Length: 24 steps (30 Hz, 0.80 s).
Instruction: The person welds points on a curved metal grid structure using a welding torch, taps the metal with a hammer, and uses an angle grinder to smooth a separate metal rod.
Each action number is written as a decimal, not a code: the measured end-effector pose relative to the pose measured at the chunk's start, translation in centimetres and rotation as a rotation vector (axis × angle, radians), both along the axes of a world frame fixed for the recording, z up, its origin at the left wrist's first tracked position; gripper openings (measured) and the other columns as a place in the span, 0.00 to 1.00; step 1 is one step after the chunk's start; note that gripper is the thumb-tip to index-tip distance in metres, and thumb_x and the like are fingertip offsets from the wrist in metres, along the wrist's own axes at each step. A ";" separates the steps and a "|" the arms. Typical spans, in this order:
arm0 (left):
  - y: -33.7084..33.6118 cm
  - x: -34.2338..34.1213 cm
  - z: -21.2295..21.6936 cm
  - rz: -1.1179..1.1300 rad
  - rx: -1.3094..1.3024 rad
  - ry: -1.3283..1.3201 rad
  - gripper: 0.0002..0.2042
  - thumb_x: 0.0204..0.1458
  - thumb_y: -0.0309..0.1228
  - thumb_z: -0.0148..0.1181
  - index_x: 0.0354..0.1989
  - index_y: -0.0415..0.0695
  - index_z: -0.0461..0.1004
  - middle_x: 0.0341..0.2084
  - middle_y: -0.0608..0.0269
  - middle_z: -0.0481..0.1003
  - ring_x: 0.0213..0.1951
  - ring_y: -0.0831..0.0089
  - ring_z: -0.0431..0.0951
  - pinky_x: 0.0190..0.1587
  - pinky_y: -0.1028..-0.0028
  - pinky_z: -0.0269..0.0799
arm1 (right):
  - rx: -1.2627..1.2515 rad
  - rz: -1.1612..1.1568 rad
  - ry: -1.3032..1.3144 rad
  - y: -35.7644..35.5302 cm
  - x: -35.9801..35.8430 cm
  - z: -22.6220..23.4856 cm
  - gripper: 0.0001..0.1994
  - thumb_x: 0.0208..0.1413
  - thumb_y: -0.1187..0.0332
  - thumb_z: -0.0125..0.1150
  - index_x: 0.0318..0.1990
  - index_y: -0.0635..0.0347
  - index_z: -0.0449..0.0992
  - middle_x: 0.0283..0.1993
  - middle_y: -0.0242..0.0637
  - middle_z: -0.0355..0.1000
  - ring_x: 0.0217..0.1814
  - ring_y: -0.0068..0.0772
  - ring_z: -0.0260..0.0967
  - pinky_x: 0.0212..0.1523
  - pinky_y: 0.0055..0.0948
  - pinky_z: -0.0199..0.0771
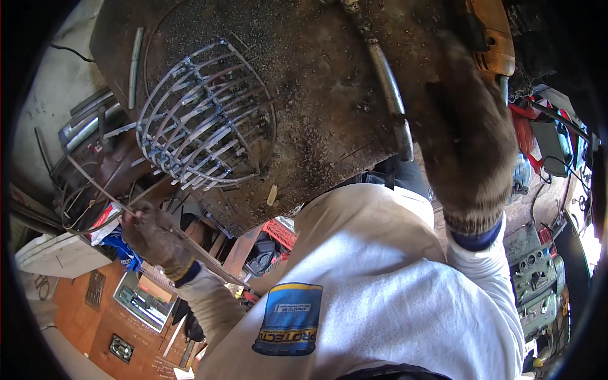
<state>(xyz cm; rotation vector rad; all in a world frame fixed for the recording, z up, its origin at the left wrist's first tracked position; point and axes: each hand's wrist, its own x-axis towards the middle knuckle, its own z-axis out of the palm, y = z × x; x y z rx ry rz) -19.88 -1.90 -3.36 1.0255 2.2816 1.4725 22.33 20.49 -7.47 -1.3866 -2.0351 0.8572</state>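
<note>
Gripping a thin, bent metal rod point(95, 183), knit-gloved left hand point(152, 234); right hand point(472, 142) blurring, hold unclear, near shiny tube point(384, 73)

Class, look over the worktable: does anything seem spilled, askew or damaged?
Dark grit lies strewn over the brown worktable, looking like spilled debris. The metal-bar basket also has uneven bar ends jutting past its lower rim.

The gloved left hand point(150, 235) is curled, its sleeved forearm point(209, 297) slanting up behind it. Well to its right, the gloved right hand point(472, 136) extends farther forward, its fingers motion-blurred.
</note>
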 end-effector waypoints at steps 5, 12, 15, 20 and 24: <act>4.8 -6.7 1.5 -0.124 -0.188 0.036 0.15 0.57 0.24 0.59 0.54 0.41 0.72 0.39 0.60 0.75 0.35 0.76 0.75 0.32 0.79 0.73 | 0.318 -0.128 0.062 0.5 4.5 -1.1 0.31 0.57 0.73 0.64 0.67 0.66 0.61 0.62 0.51 0.69 0.57 0.43 0.74 0.55 0.35 0.75; 12.7 -8.1 0.6 -0.329 -0.713 0.560 0.13 0.60 0.34 0.58 0.52 0.46 0.76 0.43 0.60 0.77 0.37 0.72 0.78 0.40 0.72 0.76 | -0.284 -0.402 -0.018 -1.8 7.8 -3.0 0.29 0.55 0.71 0.68 0.63 0.67 0.64 0.47 0.44 0.76 0.41 0.31 0.76 0.41 0.27 0.76; 14.4 -11.1 -0.5 -0.615 -0.752 1.037 0.14 0.62 0.36 0.52 0.54 0.48 0.75 0.48 0.55 0.77 0.47 0.58 0.79 0.51 0.64 0.73 | -0.574 -0.469 0.382 -2.1 8.8 -4.3 0.26 0.54 0.66 0.70 0.57 0.66 0.66 0.38 0.38 0.75 0.33 0.26 0.75 0.33 0.25 0.74; 19.0 -10.1 -3.1 -0.676 -0.937 0.640 0.15 0.61 0.32 0.51 0.53 0.44 0.75 0.50 0.53 0.76 0.53 0.61 0.76 0.56 0.68 0.70 | -0.905 -0.402 0.607 -0.9 8.3 -1.9 0.22 0.54 0.61 0.67 0.52 0.62 0.69 0.34 0.31 0.72 0.29 0.24 0.73 0.30 0.23 0.72; 19.7 -12.0 -4.4 -0.952 -0.820 0.852 0.17 0.57 0.32 0.56 0.55 0.45 0.73 0.48 0.53 0.78 0.48 0.60 0.79 0.51 0.67 0.73 | -0.843 -0.453 0.499 -0.6 8.5 -3.1 0.22 0.55 0.64 0.66 0.55 0.61 0.69 0.33 0.29 0.70 0.22 0.22 0.68 0.22 0.23 0.71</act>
